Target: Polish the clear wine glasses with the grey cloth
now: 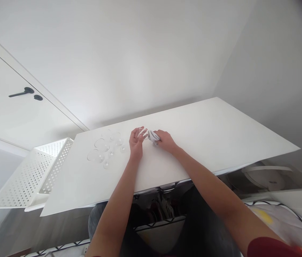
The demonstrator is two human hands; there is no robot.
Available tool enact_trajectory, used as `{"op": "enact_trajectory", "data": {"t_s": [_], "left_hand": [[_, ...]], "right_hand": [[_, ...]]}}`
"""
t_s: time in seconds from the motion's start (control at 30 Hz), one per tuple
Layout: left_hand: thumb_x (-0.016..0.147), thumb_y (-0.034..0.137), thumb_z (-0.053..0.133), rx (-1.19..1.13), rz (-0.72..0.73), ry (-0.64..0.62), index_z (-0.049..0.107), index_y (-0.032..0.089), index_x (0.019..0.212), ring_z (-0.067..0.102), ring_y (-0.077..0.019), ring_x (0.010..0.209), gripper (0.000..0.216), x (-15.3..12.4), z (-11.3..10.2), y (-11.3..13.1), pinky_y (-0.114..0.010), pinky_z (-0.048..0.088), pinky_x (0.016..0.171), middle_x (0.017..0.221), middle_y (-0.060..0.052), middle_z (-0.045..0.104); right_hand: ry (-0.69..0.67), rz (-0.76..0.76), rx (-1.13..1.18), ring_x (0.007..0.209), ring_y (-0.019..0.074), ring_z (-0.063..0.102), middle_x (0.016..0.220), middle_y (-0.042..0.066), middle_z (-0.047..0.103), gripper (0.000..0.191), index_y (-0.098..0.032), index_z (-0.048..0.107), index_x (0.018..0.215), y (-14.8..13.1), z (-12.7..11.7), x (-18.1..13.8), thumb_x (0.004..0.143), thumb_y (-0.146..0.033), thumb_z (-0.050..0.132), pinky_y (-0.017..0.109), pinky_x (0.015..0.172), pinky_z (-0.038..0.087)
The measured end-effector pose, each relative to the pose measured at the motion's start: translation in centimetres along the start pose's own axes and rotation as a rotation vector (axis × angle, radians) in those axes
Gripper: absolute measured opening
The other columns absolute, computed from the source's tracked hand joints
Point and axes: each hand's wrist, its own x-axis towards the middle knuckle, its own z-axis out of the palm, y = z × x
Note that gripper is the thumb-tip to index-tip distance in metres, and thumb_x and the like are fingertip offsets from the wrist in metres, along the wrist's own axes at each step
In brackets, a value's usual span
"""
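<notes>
My left hand [136, 142] is closed around a small clear glass [143, 133], held above the white table [193, 142]. Pressed to the right side of that glass is a white cloth with dark stripes [154, 136], bunched in the closed fingers of my right hand [165, 140]. The fingers partly cover the glass, so its full shape is hard to see. To the left of my left hand stand several clear stemmed glasses [102, 145] in a loose group on the table.
A white perforated shelf or cart [27, 171] adjoins the table's left end. Behind it is a white door with a black handle [24, 92]. Dark items sit on a rack [164, 208] beneath the front edge. A white round object [268, 176] lies below the table at right.
</notes>
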Motion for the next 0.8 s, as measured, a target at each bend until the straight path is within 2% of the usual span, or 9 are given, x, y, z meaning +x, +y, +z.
{"op": "enact_trajectory", "data": {"t_s": [0.1, 0.23, 0.27, 0.3, 0.37, 0.43, 0.53, 0.7, 0.8], "left_hand": [[0.086, 0.045, 0.082, 0.021, 0.012, -0.020, 0.063, 0.026, 0.121, 0.063, -0.0348, 0.132, 0.045, -0.2, 0.2, 0.1, -0.055, 0.052, 0.109, 0.145, -0.014, 0.058], [0.083, 0.038, 0.086, 0.027, 0.057, 0.018, 0.058, 0.028, 0.118, 0.058, -0.0314, 0.137, 0.046, -0.3, 0.0, 0.0, -0.052, 0.050, 0.114, 0.140, -0.010, 0.056], [0.082, 0.036, 0.086, 0.019, 0.070, 0.036, 0.056, 0.029, 0.117, 0.057, -0.0302, 0.139, 0.047, -0.2, -0.1, 0.0, -0.052, 0.049, 0.116, 0.140, -0.009, 0.054], [0.082, 0.035, 0.087, 0.011, 0.078, 0.050, 0.055, 0.029, 0.116, 0.055, -0.0290, 0.140, 0.047, -0.2, -0.1, -0.1, -0.051, 0.048, 0.117, 0.141, -0.008, 0.053], [0.081, 0.034, 0.087, 0.004, 0.080, 0.047, 0.053, 0.030, 0.115, 0.054, -0.0272, 0.141, 0.049, -0.1, -0.1, -0.1, -0.051, 0.047, 0.118, 0.141, -0.006, 0.051], [0.079, 0.032, 0.089, 0.017, 0.061, 0.003, 0.051, 0.030, 0.114, 0.055, -0.0262, 0.139, 0.052, -0.2, 0.2, -0.2, -0.051, 0.046, 0.118, 0.138, -0.006, 0.052], [0.078, 0.029, 0.090, 0.035, 0.000, -0.109, 0.047, 0.030, 0.114, 0.057, -0.0260, 0.137, 0.056, -0.6, 0.9, 0.0, -0.053, 0.048, 0.116, 0.139, -0.007, 0.055], [0.084, 0.033, 0.085, 0.045, -0.062, -0.200, 0.048, 0.030, 0.122, 0.059, -0.0295, 0.135, 0.054, -1.2, 1.5, 0.4, -0.056, 0.051, 0.113, 0.146, -0.011, 0.054], [0.085, 0.035, 0.084, 0.029, -0.078, -0.172, 0.048, 0.029, 0.123, 0.061, -0.0305, 0.134, 0.052, -1.3, 1.4, 0.6, -0.057, 0.051, 0.112, 0.141, -0.010, 0.056]], "right_hand": [[0.126, 0.043, 0.066, 0.080, 0.0213, 0.058, 0.082, 0.004, 0.065, 0.025, -0.021, 0.068, 0.089, 0.8, 0.0, 0.1, 0.073, -0.019, 0.049, 0.032, 0.075, 0.044], [0.595, 0.330, 0.452, 0.091, 0.0232, 0.065, 0.097, 0.005, 0.072, 0.021, -0.020, 0.068, 0.098, 1.6, -0.3, 0.8, 0.082, -0.030, 0.058, 0.035, 0.084, 0.052], [0.653, 0.402, 0.596, 0.096, 0.0240, 0.067, 0.103, 0.006, 0.073, 0.025, -0.020, 0.068, 0.101, 1.6, -0.3, 1.1, 0.082, -0.035, 0.062, 0.036, 0.085, 0.053], [0.646, 0.458, 0.755, 0.099, 0.0249, 0.068, 0.108, 0.008, 0.074, 0.029, -0.020, 0.068, 0.104, 1.6, -0.2, 1.3, 0.082, -0.040, 0.065, 0.037, 0.086, 0.055], [0.484, 0.512, 1.029, 0.099, 0.0267, 0.070, 0.110, 0.011, 0.076, 0.036, -0.020, 0.069, 0.104, 1.5, 0.1, 1.6, 0.080, -0.046, 0.071, 0.039, 0.084, 0.057], [0.308, 0.517, 1.126, 0.096, 0.0278, 0.072, 0.105, 0.012, 0.077, 0.039, -0.019, 0.070, 0.101, 1.4, 0.5, 1.7, 0.075, -0.047, 0.076, 0.040, 0.082, 0.058], [0.259, 0.474, 0.956, 0.091, 0.0258, 0.071, 0.097, 0.009, 0.077, 0.035, -0.018, 0.073, 0.097, 1.8, 1.1, 1.6, 0.069, -0.038, 0.078, 0.039, 0.085, 0.056], [0.382, 0.458, 0.466, 0.080, 0.0239, 0.065, 0.081, 0.004, 0.074, 0.023, -0.017, 0.074, 0.083, 2.9, 0.8, 1.1, 0.064, -0.031, 0.071, 0.035, 0.075, 0.051], [0.420, 0.463, 0.546, 0.081, 0.0232, 0.065, 0.085, 0.004, 0.075, 0.030, -0.016, 0.075, 0.088, 3.0, 0.9, 1.1, 0.064, -0.033, 0.076, 0.034, 0.075, 0.051]]}}
